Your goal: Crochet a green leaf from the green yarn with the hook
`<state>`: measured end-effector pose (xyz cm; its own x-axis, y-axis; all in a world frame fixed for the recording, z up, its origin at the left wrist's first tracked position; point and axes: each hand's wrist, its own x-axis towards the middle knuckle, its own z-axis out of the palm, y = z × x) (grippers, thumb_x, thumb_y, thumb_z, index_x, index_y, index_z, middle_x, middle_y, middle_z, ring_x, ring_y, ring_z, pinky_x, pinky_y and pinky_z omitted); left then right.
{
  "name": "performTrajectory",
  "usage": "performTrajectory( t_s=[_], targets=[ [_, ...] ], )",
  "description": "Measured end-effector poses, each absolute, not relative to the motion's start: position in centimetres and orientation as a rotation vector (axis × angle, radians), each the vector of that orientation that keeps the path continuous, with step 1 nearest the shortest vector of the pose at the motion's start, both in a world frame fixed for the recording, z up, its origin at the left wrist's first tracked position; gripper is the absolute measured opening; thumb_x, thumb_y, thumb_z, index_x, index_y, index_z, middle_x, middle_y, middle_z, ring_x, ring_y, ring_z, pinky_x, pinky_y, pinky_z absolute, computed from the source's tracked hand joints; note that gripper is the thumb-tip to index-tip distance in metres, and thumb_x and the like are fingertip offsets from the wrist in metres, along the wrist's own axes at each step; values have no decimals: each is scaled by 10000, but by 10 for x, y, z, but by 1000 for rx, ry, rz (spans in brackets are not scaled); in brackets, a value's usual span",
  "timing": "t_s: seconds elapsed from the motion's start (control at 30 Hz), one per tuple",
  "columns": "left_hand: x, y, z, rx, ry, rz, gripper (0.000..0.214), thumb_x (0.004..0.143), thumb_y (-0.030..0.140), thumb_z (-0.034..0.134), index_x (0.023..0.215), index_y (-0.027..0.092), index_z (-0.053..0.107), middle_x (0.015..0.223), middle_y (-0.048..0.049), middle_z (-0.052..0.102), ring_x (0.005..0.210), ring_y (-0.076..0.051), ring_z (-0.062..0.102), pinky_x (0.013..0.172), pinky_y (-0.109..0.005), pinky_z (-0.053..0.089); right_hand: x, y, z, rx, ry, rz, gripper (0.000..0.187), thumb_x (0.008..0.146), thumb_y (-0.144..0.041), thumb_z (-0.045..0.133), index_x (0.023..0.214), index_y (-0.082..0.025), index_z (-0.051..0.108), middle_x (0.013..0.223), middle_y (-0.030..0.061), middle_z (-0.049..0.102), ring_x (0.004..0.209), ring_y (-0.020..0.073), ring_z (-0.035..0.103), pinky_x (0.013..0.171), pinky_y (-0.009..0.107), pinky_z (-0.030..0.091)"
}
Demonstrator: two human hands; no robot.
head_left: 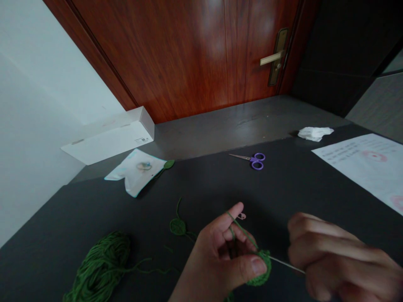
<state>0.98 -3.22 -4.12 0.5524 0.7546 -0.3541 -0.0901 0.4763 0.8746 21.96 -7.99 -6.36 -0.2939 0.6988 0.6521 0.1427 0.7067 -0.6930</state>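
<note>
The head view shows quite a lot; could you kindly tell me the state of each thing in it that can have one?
Wooden door, shut.
Purple-handled scissors, blades closed.
Green yarn skein, loose, strand trailing.
Green crochet piece, pinched in left hand.
Metal crochet hook, held in right hand, tip in the piece.
Tissue, crumpled.

Glossy wooden door (176,50), rough green yarn (100,264)

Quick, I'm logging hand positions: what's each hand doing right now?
Left hand: closed, pinching a green crocheted piece, green yarn over its raised finger.
Right hand: closed, holding a thin metal crochet hook.
</note>
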Motion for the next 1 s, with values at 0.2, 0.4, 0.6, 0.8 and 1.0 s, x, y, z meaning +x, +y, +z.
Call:
performTrajectory(
  t_s=[0.2, 0.4, 0.6, 0.8, 1.0],
  targets=[
    [8, -33, -52, 737, 724, 586, 803, 571, 198, 885, 1305, 150, 562, 762, 11, 648, 648, -67, 527, 630, -224, 379, 203, -75, -58, -706, -1146, 1321, 440, 1008, -404, 396, 701, -241, 666, 649, 5, 608, 647, 166, 537, 632, 303, 414],
    [14, -34, -45, 702, 783, 676, 759, 573, 178, 886, 1269, 130, 587, 766, -4, 680, 652, -79, 575, 590, -217, 381, 188, -69, -51, -845, -564, 1725, 452, 948, -444, 520, 580, -200, 613, 574, -18, 529, 582, 138, 428, 609, 272, 391],
    [13, -35, -38, 679, 788, 637, 754, 587, 146, 868, 1278, 96, 568, 776, -29, 706, 700, -117, 635, 619, -234, 408, 189, -70, -53, -830, -679, 1671, 462, 969, -444, 493, 614, -196, 654, 603, -8, 585, 595, 129, 480, 593, 254, 393],
    [10, -30, -33, 621, 680, 455, 707, 600, 86, 834, 1259, 93, 580, 777, -26, 691, 683, -99, 633, 617, -220, 388, 191, -70, -53, -708, -902, 1560, 480, 1004, -399, 428, 632, -191, 651, 592, -2, 577, 601, 141, 503, 619, 272, 421],
    [12, -30, -38, 618, 583, 320, 639, 553, 111, 815, 1162, 69, 627, 733, -21, 656, 569, -54, 530, 550, -207, 314, 201, -72, -52, -659, -1163, 1436, 508, 1019, -408, 389, 667, -193, 686, 622, 11, 604, 632, 148, 571, 629, 292, 439]
  ],
)
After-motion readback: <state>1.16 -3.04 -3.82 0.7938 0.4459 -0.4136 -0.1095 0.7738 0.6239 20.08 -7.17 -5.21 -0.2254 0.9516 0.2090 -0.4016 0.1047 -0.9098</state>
